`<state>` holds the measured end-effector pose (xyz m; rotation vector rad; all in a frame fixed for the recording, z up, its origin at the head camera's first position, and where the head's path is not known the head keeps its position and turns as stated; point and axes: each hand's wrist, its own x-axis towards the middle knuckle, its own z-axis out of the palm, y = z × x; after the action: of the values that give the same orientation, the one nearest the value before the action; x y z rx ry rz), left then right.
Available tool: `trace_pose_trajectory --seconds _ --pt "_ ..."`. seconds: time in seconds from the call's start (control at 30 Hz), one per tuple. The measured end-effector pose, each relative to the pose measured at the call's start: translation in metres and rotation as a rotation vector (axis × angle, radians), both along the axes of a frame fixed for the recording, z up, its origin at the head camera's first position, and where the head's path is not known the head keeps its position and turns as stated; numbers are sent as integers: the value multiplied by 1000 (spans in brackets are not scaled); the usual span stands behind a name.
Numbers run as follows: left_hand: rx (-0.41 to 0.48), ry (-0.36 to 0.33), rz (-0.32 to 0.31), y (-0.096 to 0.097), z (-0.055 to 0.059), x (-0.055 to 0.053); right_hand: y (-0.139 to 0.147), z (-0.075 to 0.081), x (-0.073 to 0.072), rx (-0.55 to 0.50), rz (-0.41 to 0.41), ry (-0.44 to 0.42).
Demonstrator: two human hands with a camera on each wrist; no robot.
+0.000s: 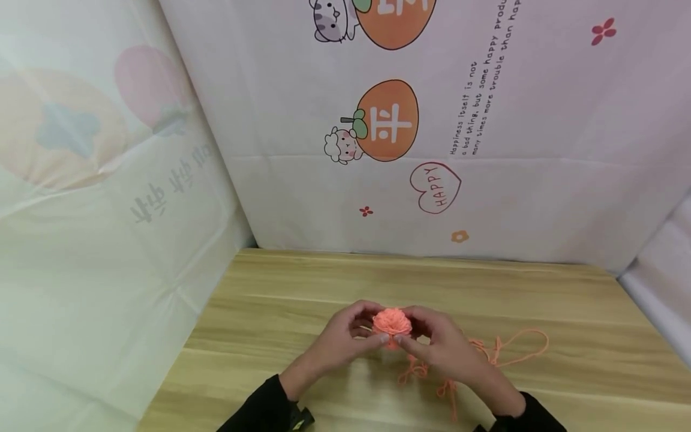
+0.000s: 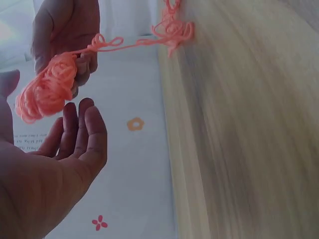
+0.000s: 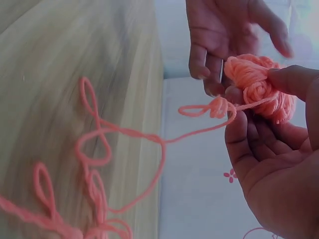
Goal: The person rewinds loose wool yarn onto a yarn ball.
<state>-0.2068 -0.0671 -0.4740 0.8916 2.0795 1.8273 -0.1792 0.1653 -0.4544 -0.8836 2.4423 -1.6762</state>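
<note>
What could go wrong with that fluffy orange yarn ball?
The loopy coral-orange yarn tail on the pale wooden table might knot if pulled. The round coral-orange yarn bundle could slip, because the right-hand grip holds it while the left-hand grip looks open. The tail runs to the bundle, so a snag might loosen it.

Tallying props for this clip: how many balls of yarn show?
1: the coral yarn ball, held by the right hand near the left hand. Loose yarn trails onto the table.

Matt, fibrous yarn ball (image 1: 392, 321), smooth wood-grain tabletop (image 1: 270, 288), creased matt cloth-like backdrop (image 1: 291, 198), matt fabric sleeves (image 1: 260, 409)
</note>
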Motion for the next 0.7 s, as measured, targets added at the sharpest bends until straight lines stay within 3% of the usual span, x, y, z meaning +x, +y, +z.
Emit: trace_pose_trajectory --seconds 0.2,0.4,0.57,0.7 --pt "9 -5 61 5 -3 2 -7 -3 2 -2 -4 -64" --pt "20 -47 145 6 -3 -1 -6 -8 6 -159 27 -265" --pt "85 -132 190 5 -4 -3 -2 -15 6 -86 -20 -261" --pt "121 -149 190 3 -5 -3 1 -19 7 -64 -37 -235"
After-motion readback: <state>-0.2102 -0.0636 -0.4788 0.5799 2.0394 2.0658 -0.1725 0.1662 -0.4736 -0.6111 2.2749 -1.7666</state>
